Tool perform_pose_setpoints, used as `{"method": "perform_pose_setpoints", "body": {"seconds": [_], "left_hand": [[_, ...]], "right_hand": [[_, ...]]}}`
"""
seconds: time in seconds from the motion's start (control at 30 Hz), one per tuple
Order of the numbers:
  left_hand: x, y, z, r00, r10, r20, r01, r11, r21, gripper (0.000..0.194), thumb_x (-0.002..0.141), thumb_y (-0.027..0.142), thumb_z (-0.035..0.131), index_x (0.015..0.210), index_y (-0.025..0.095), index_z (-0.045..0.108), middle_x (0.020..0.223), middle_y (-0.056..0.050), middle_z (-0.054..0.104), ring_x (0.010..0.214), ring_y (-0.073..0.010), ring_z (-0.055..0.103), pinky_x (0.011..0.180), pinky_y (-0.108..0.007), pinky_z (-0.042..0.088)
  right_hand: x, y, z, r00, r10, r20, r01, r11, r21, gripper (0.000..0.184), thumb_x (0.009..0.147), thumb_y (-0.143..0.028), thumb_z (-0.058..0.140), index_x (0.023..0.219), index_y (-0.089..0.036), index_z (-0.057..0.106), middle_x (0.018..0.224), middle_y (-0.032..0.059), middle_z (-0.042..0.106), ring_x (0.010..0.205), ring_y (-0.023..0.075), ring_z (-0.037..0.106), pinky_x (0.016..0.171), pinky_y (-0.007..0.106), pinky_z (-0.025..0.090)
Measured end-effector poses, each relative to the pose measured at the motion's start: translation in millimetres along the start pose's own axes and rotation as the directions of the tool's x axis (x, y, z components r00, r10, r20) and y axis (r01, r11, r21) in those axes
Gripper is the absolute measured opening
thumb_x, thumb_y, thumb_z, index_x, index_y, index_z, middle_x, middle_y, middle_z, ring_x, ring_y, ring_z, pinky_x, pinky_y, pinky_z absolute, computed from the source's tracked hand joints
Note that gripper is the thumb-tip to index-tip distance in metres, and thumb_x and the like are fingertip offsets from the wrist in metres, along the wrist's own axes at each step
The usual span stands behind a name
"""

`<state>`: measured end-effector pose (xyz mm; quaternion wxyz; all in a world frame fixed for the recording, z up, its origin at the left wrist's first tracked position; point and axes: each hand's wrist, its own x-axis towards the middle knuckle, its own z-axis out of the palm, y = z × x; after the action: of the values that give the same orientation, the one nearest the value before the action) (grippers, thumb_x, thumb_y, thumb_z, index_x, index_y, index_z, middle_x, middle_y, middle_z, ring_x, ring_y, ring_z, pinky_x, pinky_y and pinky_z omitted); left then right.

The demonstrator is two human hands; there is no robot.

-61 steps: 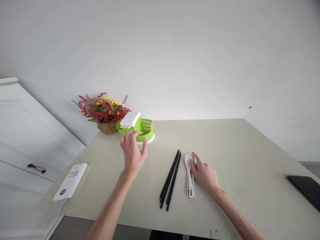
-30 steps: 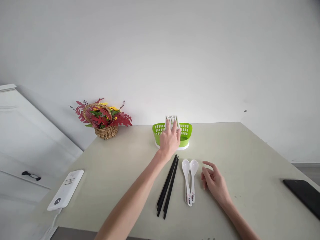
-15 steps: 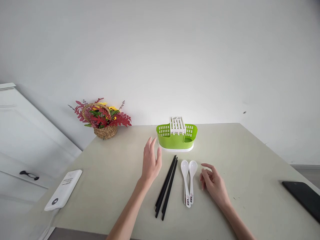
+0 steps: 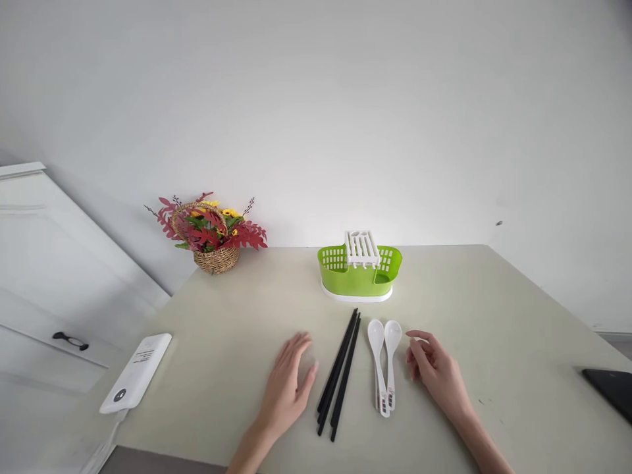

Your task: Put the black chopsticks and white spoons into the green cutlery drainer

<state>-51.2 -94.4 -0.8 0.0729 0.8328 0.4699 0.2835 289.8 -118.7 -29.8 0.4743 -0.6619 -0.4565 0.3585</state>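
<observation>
My left hand (image 4: 289,385) is low over the table, thumb apart from the fingers, with nothing in it. Just right of it lie several black chopsticks (image 4: 340,372) in a loose bundle. White spoons (image 4: 384,362) with printed handles lie beside the chopsticks, bowls pointing away from me; they partly overlap. My right hand (image 4: 437,372) rests to the right of the spoons, fingers loosely bent and empty, apart from them. Behind the utensils stands a green cutlery basket (image 4: 340,282) with a white slotted holder (image 4: 363,249) across its middle and a white base.
A wicker basket of artificial flowers (image 4: 217,260) stands at the back left by the wall. A white power bank (image 4: 135,372) with a cable lies at the table's left edge. A black phone (image 4: 612,388) lies at the far right. A white cabinet (image 4: 59,283) adjoins on the left.
The green basket has moved right, from beside the flowers to behind the utensils. My left hand has left it and come back toward me. My right hand has drawn off the spoons, now spread apart.
</observation>
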Motion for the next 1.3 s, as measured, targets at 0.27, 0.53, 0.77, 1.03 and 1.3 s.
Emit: {"method": "perform_pose_setpoints", "body": {"seconds": [0.27,0.53,0.77,1.03,1.3], "left_hand": [[-22.7,38.9,-3.3,0.993,0.011,0.114,-0.003,0.997,-0.073,0.054,0.107,0.034,0.055,0.158,0.035,0.038,0.16,-0.004,0.055,0.152,-0.0257,0.047,0.124,-0.05,0.046],[-20.9,48.7,-10.4,0.967,0.092,0.237,-0.095,0.995,0.003,0.076,0.104,0.041,0.058,0.169,0.029,0.019,0.17,-0.008,0.04,0.158,-0.0302,0.035,0.127,-0.054,0.04],[-20.1,50.9,-6.9,0.971,0.11,0.213,-0.119,0.993,0.028,0.071,0.107,0.027,0.05,0.169,0.033,0.017,0.168,-0.005,0.043,0.158,-0.0276,0.035,0.126,-0.053,0.043],[-23.8,38.1,11.2,0.997,0.034,0.068,-0.039,0.997,0.071,0.063,0.109,0.017,0.04,0.167,0.035,0.022,0.163,-0.004,0.051,0.152,-0.0235,0.046,0.123,-0.051,0.048],[-27.0,34.1,17.4,0.999,-0.03,0.017,0.028,0.996,0.088,0.057,0.11,0.019,0.039,0.165,0.033,0.027,0.16,-0.007,0.055,0.148,-0.0233,0.052,0.12,-0.052,0.051]], "right_hand": [[-2.2,-4.1,-0.6,1.0,-0.002,0.004,0.002,0.999,-0.034,0.041,0.098,-0.062,0.05,0.117,-0.028,0.062,0.074,-0.0026,0.069,0.058,0.0181,0.065,0.065,0.032,0.051],[-1.7,-3.2,-0.5,1.0,-0.016,-0.002,0.016,0.999,-0.05,0.042,0.1,-0.063,0.048,0.116,-0.027,0.061,0.075,-0.0013,0.07,0.059,0.0186,0.065,0.067,0.033,0.051],[-2.8,-5.2,-1.6,0.999,-0.042,-0.003,0.042,0.998,-0.042,0.045,0.1,-0.066,0.048,0.114,-0.026,0.063,0.073,-0.0008,0.069,0.058,0.0194,0.065,0.065,0.033,0.051],[-0.4,-1.3,-3.0,0.999,-0.048,0.014,0.049,0.998,-0.039,0.038,0.101,-0.059,0.049,0.116,-0.027,0.062,0.075,-0.0023,0.069,0.058,0.0173,0.065,0.066,0.032,0.051],[-0.2,-1.2,-4.2,0.997,-0.076,0.018,0.077,0.996,-0.045,0.04,0.1,-0.06,0.05,0.114,-0.025,0.064,0.074,-0.0007,0.07,0.056,0.0184,0.066,0.065,0.033,0.051]]}}
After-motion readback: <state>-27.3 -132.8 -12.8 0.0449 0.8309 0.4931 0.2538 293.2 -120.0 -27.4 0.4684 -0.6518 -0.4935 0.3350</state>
